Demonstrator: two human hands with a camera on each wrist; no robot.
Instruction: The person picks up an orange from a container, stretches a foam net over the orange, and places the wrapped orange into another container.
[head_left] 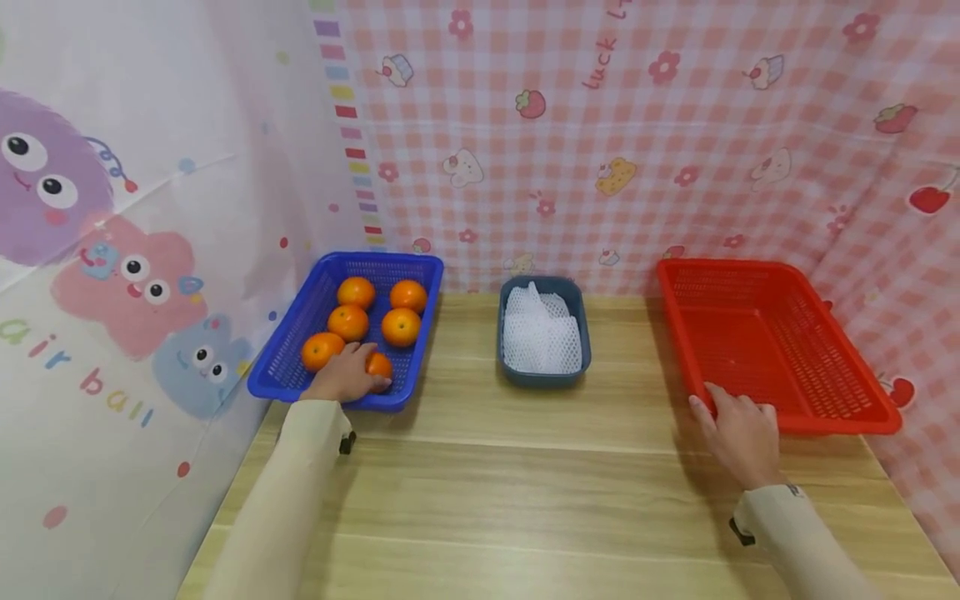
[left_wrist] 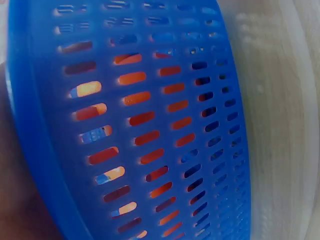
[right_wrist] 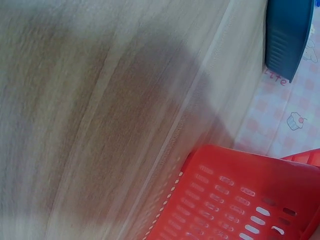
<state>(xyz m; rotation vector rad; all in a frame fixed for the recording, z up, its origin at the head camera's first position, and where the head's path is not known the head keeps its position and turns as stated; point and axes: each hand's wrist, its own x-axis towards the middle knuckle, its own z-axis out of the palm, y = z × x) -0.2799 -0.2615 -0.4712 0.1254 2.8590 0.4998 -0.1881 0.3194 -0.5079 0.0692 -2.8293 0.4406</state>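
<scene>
In the head view, my left hand reaches over the near edge of a blue basket, with its fingers around the nearest orange. Several more oranges lie in that basket. The left wrist view looks at the basket's slotted outer wall, and orange skin shows through the slots. Over at the right, my right hand holds the near left corner of a red basket, thumb outside and fingers over the rim. Only the bare floor and walls show inside it. In the right wrist view, its slotted wall fills the lower right.
Between the two baskets stands a small dark teal basket holding white foam netting. All three are on a light wooden table. A pink checked cloth hangs behind, and a white printed cloth at the left.
</scene>
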